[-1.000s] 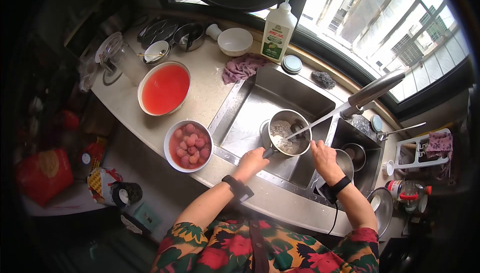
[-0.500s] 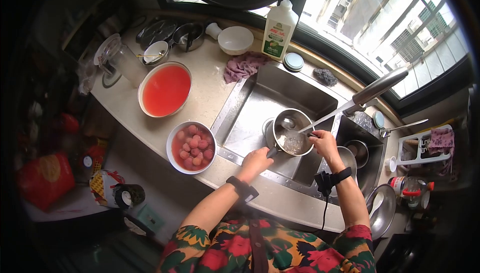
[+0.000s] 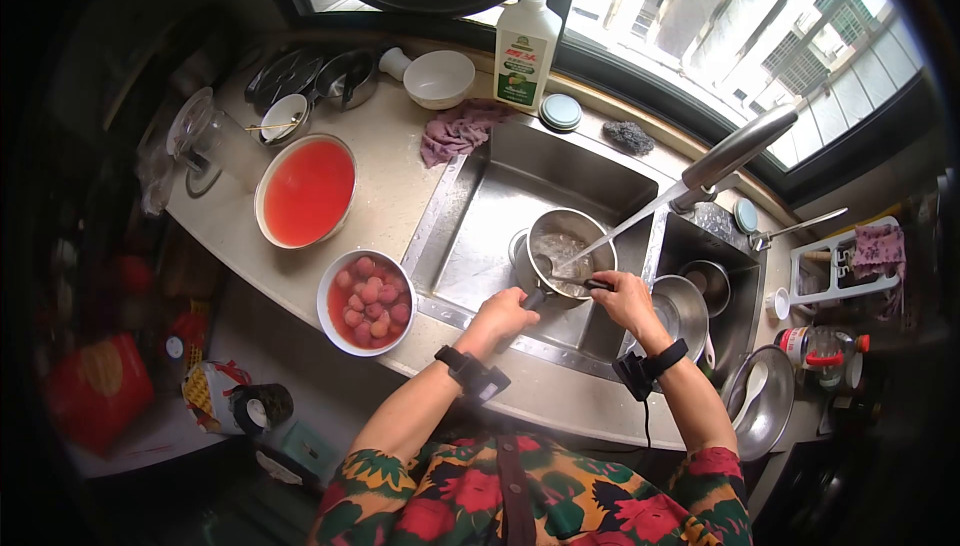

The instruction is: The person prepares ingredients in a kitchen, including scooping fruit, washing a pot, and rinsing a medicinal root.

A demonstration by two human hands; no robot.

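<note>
Glass jar: the clear jar (image 3: 228,154) lies tipped on the pale counter (image 3: 400,171), at its left end.
Red liquid: it fills a large white-rimmed bowl (image 3: 353,208) beside the jar.
Fruit: round pinkish-red fruits (image 3: 372,295) sit in red liquid in a white bowl (image 3: 322,298) near the counter's front edge.
Purple cloth: the crumpled cloth (image 3: 458,132) lies by the sink's back left corner, near a white pump bottle (image 3: 524,54) with a green label.
Left hand: the bare left hand (image 3: 503,318) is closed on the black handle (image 3: 537,299) of the pot.
Pot: the round stainless-steel saucepan (image 3: 570,213) is in the larger sink basin (image 3: 478,221), water inside.
Right hand: the bare right hand (image 3: 630,302), apart from the left, grips a black-handled utensil (image 3: 600,286) reaching into the pot.
Water: a stream (image 3: 640,215) runs from the brushed-metal faucet (image 3: 742,146) into the pot.
Smaller basin: a steel bowl (image 3: 684,296) sits there beside a small steel pot (image 3: 724,276).
</note>
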